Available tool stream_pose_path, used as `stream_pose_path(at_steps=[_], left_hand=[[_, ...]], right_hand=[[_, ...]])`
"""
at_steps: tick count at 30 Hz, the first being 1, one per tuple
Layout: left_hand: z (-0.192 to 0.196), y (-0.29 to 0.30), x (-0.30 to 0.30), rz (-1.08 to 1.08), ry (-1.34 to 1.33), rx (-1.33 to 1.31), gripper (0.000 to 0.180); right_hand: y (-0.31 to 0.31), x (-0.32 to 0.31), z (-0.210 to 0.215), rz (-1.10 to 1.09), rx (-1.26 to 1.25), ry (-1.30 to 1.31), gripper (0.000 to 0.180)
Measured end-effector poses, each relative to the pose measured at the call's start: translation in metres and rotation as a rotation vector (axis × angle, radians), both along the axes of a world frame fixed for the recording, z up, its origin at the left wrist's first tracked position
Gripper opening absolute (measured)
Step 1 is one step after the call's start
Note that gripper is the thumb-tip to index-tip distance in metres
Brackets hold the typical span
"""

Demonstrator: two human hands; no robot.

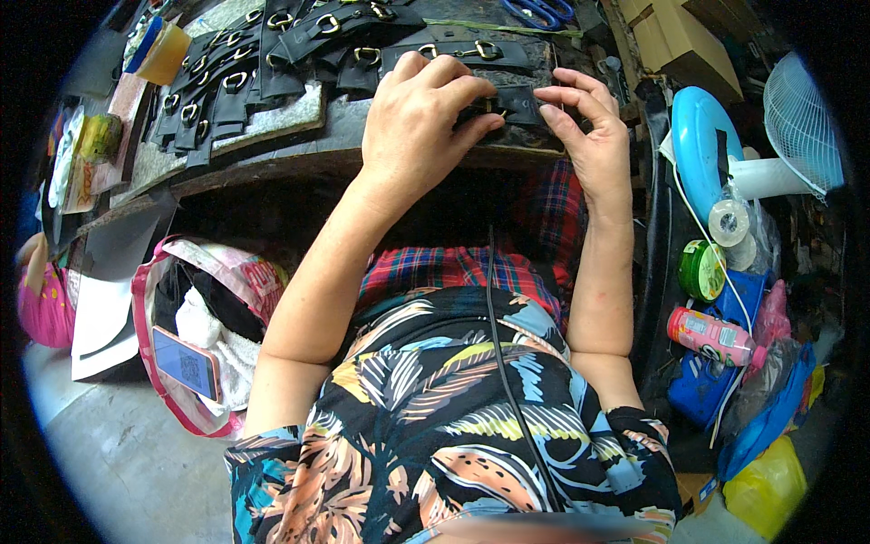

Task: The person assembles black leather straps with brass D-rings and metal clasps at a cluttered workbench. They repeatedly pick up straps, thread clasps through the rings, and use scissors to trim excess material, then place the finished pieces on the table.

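Note:
My left hand is closed at the work table's front edge, thumb and fingers pinching a short black strap. The part of that strap under my fingers is hidden. Just past the strap's right end, my right hand holds its thumb and index fingertips close together in a pinch. Anything between those tips is too small to make out. Beyond my left hand lies another black strap with a gold-coloured metal clasp. Several black straps with metal D-rings are heaped to the left.
Blue-handled scissors lie at the table's far side. A glue-like amber tub stands far left. On my right are a fan, a green tin and a pink bottle. A bag with a phone sits lower left.

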State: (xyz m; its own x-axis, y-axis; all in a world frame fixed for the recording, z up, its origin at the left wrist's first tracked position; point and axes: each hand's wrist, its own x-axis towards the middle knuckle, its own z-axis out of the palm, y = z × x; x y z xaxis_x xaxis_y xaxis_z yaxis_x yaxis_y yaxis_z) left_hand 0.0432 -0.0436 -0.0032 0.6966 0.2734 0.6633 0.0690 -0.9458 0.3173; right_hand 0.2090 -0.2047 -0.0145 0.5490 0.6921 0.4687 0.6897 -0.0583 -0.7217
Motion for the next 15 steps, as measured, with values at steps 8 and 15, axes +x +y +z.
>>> stream_pose_path(at_steps=[8,15], left_hand=[[-0.003,0.000,0.001,0.019,-0.011,0.008,0.032],[-0.003,-0.005,0.003,0.076,-0.020,0.023,0.036]], right_hand=[[0.006,-0.001,-0.002,0.003,-0.020,-0.090,0.022],[0.015,-0.015,0.003,-0.113,-0.026,-0.186,0.019]])
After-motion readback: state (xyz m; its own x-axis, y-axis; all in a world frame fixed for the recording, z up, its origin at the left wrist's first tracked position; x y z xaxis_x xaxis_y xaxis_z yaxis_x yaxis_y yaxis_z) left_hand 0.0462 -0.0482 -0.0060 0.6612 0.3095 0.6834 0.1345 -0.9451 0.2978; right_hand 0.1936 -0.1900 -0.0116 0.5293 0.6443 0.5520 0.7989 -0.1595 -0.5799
